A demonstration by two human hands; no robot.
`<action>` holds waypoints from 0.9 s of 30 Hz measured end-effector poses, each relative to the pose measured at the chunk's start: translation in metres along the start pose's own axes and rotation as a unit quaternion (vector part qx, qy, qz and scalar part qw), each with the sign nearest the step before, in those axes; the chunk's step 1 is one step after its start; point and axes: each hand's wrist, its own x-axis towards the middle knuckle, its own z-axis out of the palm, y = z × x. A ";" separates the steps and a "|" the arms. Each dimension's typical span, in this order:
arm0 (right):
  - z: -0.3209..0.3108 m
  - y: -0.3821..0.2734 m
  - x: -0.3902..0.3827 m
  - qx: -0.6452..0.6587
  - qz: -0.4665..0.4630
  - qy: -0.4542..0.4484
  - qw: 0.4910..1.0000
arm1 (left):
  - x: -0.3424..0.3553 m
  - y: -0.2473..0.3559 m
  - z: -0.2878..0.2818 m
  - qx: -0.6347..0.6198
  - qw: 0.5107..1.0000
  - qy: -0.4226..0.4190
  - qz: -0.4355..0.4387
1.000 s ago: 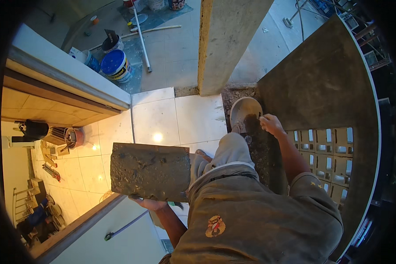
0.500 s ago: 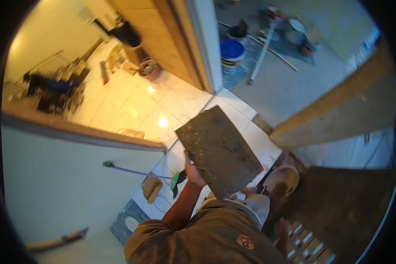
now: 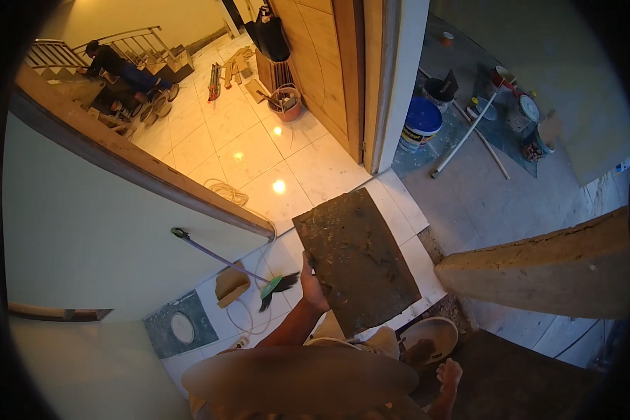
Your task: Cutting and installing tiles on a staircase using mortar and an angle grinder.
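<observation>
Slab [image 3: 357, 262]: flat rectangular piece, top face smeared all over with dark, lumpy, wet-looking paste. It's held up above the white tiled floor [image 3: 402, 210], covering part of it, with its near corner over the person's knees.
Left hand [image 3: 313, 288]: gripping the slab by its left edge, thumb showing along the side. Rest of the fingers are hidden underneath, so no idea how they sit.
Right hand [image 3: 449, 374]: fingers curled, off the slab, just beside the basin. Honestly can't tell if there's anything in it.
Basin [image 3: 446, 336]: round and pale, dark wet stuff inside, past the right edge of the white tiles.
Broom [image 3: 276, 283]: green head, dark bristles, purple handle angled toward the wall, just left of the left hand.
Brown sheet [image 3: 231, 283]: bent piece by the left edge of the tiles, near the broom.
Grey panel [image 3: 182, 325]: pale oval on it, at the near left corner of the tiles.
Lit room: cable coil [image 3: 225, 190] by the wall's wooden edge, reddish bucket [image 3: 285, 101] full of bits near the wooden door [image 3: 322, 56], another person [image 3: 119, 66] bent over by the stairs.
Grey floor: blue-lidded bucket [image 3: 421, 122] at its left edge, white pipes [image 3: 467, 129] crossing beside it.
</observation>
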 end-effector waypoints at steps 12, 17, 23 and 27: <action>0.097 -0.086 0.063 -0.191 -0.068 -0.171 0.964 | 0.091 0.038 0.017 -0.023 0.993 0.002 0.116; 0.182 -0.211 0.118 -0.280 -0.083 -0.223 0.930 | 0.141 0.066 0.044 -0.072 0.979 -0.031 0.191; 0.327 -0.440 0.157 -0.293 -0.144 -0.219 0.920 | 0.186 0.122 0.053 -0.091 0.945 -0.009 0.313; 0.476 -0.556 0.121 -0.387 -0.269 -0.220 0.854 | 0.222 0.187 0.036 -0.097 0.923 -0.011 0.372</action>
